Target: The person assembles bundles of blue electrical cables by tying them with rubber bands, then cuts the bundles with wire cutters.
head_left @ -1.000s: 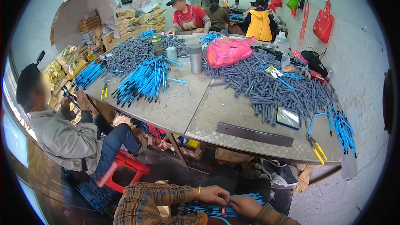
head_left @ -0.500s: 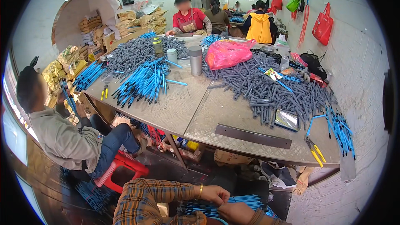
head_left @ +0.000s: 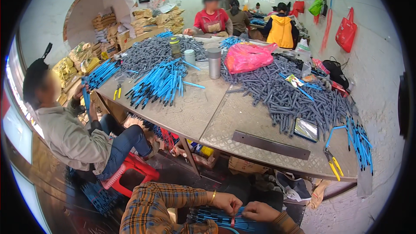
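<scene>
Across my lap at the lower edge lies a bundle of thin blue rods [head_left: 216, 217] with dark tips. A red tie [head_left: 233, 222] crosses the bundle near its middle. My left hand [head_left: 226, 202], with a gold bracelet at its wrist, is pinched closed just above the rods, at the upper end of the red tie. To the right, my right hand [head_left: 261, 212] hovers over the bundle's other side with its thumb and fingertips pressed together. Whatever it pinches, if anything, is too small to make out. A narrow gap separates the two hands.
Ahead stands a worktable [head_left: 190, 112] with grey tube heaps [head_left: 277, 91], blue rods [head_left: 160, 82], a metal bar [head_left: 271, 144], yellow-handled pliers [head_left: 333, 164], a phone-like flat object [head_left: 306, 129] and a flask [head_left: 214, 63]. A co-worker [head_left: 71, 125] sits left on a red stool [head_left: 134, 171].
My hands, close together before, are now slightly apart, and the red tie shows between them on the bundle. The whole view has shifted, so the table appears further right.
</scene>
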Available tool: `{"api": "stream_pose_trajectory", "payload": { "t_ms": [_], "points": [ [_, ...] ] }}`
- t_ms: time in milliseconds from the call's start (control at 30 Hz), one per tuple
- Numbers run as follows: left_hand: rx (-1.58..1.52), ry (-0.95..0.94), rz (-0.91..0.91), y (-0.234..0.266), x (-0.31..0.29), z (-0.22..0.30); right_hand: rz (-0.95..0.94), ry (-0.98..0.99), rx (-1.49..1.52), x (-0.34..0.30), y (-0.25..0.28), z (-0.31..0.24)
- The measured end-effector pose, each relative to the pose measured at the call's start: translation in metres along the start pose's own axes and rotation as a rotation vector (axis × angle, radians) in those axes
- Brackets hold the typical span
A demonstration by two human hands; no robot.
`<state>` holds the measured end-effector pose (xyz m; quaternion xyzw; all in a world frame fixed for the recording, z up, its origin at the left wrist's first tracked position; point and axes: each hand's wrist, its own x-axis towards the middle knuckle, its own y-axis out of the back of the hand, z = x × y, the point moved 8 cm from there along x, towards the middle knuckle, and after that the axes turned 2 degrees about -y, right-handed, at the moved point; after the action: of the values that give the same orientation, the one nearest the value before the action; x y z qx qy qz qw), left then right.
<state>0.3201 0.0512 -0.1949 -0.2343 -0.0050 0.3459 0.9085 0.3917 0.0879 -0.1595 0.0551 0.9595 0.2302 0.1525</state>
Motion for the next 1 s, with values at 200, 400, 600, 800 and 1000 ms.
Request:
{"api": "stream_pose_trajectory", "payload": {
  "t_ms": [200, 400, 600, 800, 1000],
  "points": [
    [0.521, -0.217, 0.199, -0.011, -0.011, 0.034, -0.062, -0.100, 0.161, 0.010, -0.011, 0.023],
    [1.130, -0.760, 0.440, -0.037, -0.023, 0.058, 0.153, -0.053, 0.153, 0.009, 0.000, 0.024],
    [1.359, -0.726, 0.403, -0.042, -0.019, 0.056, 0.211, 0.004, 0.117, 0.004, 0.001, 0.035],
    [1.447, -0.737, 0.409, -0.053, -0.026, 0.064, 0.022, -0.013, 0.113, 0.012, -0.002, 0.014],
    [1.485, -0.675, 0.412, -0.050, -0.018, 0.063, 0.029, 0.020, 0.075, 0.008, -0.003, 0.015]
  ]
}}
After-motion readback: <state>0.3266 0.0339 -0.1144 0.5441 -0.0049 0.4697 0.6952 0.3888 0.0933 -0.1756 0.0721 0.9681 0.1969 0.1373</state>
